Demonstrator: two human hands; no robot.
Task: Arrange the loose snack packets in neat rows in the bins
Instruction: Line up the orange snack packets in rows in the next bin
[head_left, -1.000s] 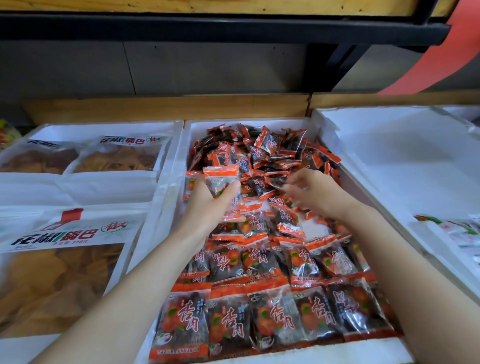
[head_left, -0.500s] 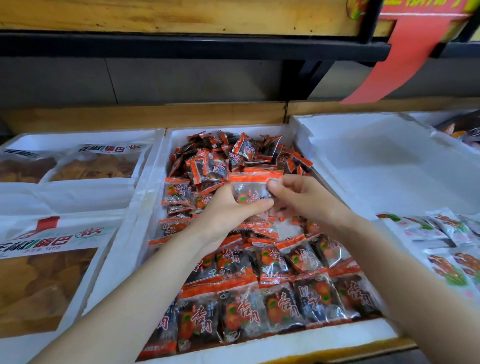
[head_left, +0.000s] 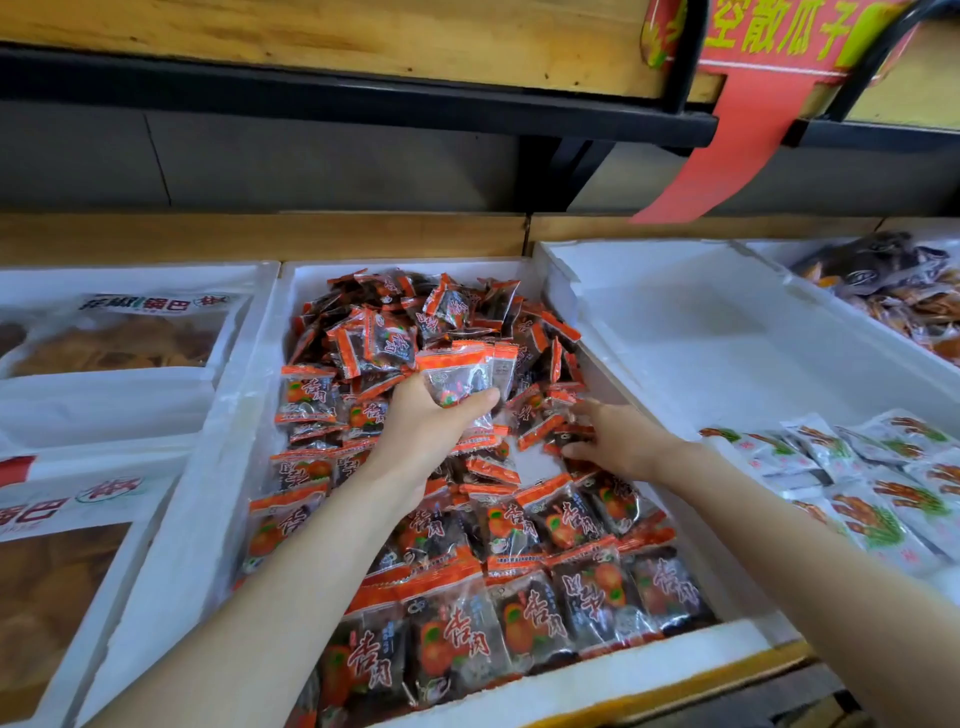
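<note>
A white foam bin (head_left: 613, 670) in the middle holds orange-and-clear snack packets. Near its front they lie in overlapping rows (head_left: 524, 618); at the back they form a loose heap (head_left: 415, 317). My left hand (head_left: 426, 431) is raised over the middle of the bin and grips a small stack of packets (head_left: 462, 374) upright between thumb and fingers. My right hand (head_left: 618, 441) reaches down among loose packets (head_left: 540, 415) on the bin's right side, its fingertips touching them; whether it holds one I cannot tell.
A white foam bin (head_left: 691, 332) to the right is mostly bare, with white-and-green packets (head_left: 857, 467) at its near end. Large bags of chips (head_left: 130, 338) fill the left bins. A dark shelf rail (head_left: 363, 98) and a red banner (head_left: 737, 135) hang above.
My right hand has let go of the stack and dropped to the loose packets on the right. My left hand keeps holding the stack. The view has tilted up and right.
</note>
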